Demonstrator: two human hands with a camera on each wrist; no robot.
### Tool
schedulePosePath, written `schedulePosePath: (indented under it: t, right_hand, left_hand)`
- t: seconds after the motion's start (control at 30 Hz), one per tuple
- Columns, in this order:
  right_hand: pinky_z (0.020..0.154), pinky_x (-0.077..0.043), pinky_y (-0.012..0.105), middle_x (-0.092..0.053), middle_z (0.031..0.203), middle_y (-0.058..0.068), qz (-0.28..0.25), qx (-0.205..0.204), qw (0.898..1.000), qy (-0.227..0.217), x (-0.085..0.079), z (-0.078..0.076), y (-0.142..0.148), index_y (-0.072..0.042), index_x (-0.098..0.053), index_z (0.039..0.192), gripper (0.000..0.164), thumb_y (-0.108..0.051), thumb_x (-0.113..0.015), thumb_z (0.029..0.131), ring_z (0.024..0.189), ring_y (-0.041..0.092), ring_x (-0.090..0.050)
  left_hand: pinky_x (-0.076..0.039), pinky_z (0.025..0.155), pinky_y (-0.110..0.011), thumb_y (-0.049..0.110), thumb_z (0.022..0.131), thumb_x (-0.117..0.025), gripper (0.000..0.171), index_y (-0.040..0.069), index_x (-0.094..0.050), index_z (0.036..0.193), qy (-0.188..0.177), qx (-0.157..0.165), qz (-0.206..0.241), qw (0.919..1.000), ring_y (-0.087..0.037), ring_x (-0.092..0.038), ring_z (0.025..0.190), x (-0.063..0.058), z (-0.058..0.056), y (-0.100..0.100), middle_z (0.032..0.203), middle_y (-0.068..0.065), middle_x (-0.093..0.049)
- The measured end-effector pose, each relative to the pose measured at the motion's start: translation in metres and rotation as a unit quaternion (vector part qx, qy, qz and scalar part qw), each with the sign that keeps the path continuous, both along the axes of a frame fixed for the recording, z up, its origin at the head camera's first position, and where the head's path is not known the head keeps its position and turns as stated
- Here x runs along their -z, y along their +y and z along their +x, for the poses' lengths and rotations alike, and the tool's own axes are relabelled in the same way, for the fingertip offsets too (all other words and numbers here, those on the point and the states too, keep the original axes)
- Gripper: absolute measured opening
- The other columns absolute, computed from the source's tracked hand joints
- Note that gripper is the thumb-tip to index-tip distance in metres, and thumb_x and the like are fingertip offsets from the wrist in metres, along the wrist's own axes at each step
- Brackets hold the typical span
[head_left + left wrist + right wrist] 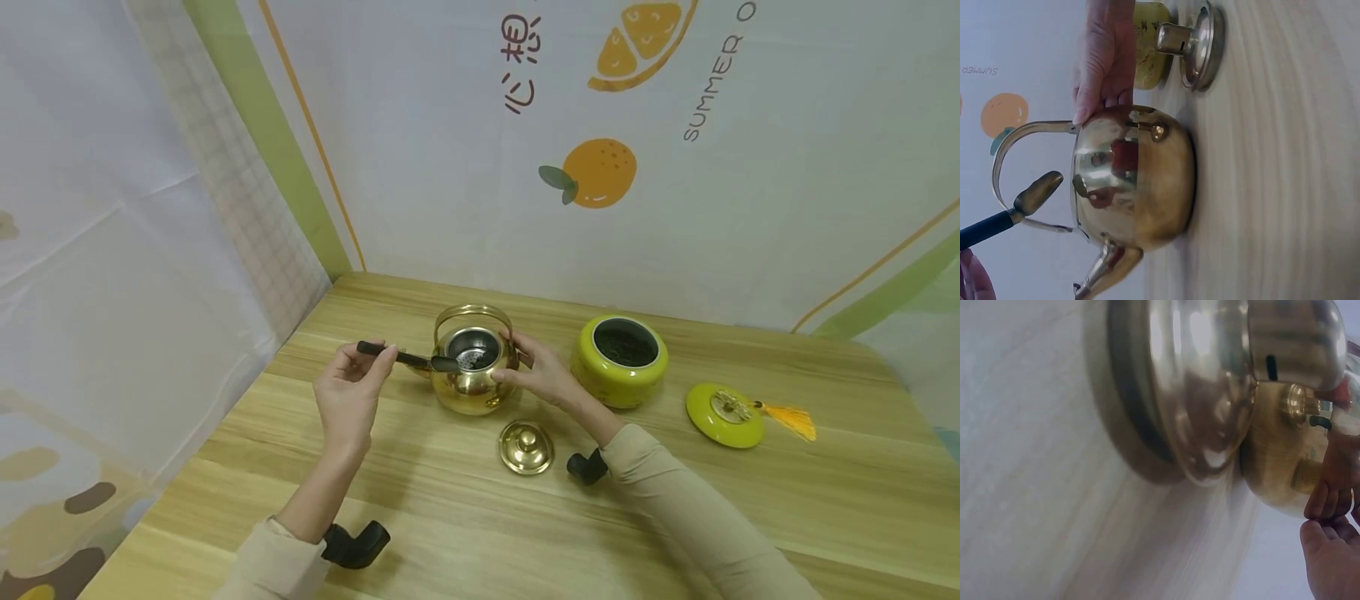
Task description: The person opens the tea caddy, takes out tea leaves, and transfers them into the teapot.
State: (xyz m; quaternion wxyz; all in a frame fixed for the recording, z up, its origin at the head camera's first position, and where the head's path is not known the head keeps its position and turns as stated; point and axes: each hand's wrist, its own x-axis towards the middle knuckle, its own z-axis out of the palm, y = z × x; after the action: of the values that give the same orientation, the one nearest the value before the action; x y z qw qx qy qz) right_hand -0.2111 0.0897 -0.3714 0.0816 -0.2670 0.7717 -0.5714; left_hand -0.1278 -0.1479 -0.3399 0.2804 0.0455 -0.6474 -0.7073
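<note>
Brass-coloured teapot, centre of the head view, standing lidless on a wood-grain table with its handle arched above the mouth. Dark fragments lie inside, on the metal floor. The left hand, left of centre, pinches the black handle of a scoop between thumb and fingers; the scoop's head is poised over the left part of the teapot's mouth. The right hand is clasped to the teapot's right side, thumb at the front near the rim and fingers behind. A domed lid rests knob upward below and to the right of the teapot. Right of centre stands an uncovered yellow-green jar with dark contents; farther right lies its matching cover, bearing an orange tassel. Printed cloth fills the upper frame.
</note>
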Motion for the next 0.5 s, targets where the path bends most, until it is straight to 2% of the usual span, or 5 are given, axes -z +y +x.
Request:
schedulePosePath:
  t: [0.13,0.27,0.5]
  right_hand:
    - [0.113,-0.024,0.048,-0.031,0.144,0.031,0.000,0.002,1.000,0.001,0.002,-0.001,0.000,0.014,-0.030,0.139,0.067,0.002,-0.067,0.084,0.135,0.042,-0.029]
    - [0.113,-0.024,0.048,-0.032,0.144,0.031,0.001,0.005,1.000,0.004,0.003,-0.002,0.001,0.013,-0.030,0.139,0.067,0.002,-0.066,0.084,0.135,0.042,-0.029]
    - [0.113,-0.024,0.049,-0.029,0.145,0.032,0.004,0.004,1.000,-0.002,0.000,0.000,0.000,0.014,-0.030,0.139,0.067,0.002,-0.066,0.084,0.135,0.043,-0.029]
  left_hand:
    - [-0.054,0.068,-0.016,0.003,0.081,-0.072,0.010,0.006,-0.064,0.085,-0.031,-0.007,0.009,0.9995,-0.004,-0.062,0.065,0.004,0.012,-0.011,0.075,0.006,-0.065]
    - [-0.055,0.068,-0.016,0.004,0.081,-0.072,0.011,0.003,-0.062,0.086,-0.053,-0.016,0.016,0.9984,-0.005,-0.063,0.066,0.010,0.021,-0.021,0.077,0.005,-0.065]
    - [-0.054,0.064,-0.015,0.001,0.080,-0.073,0.011,0.003,-0.063,0.083,-0.078,-0.047,0.032,0.9953,-0.004,-0.064,0.062,0.027,0.026,-0.039,0.073,0.006,-0.065]
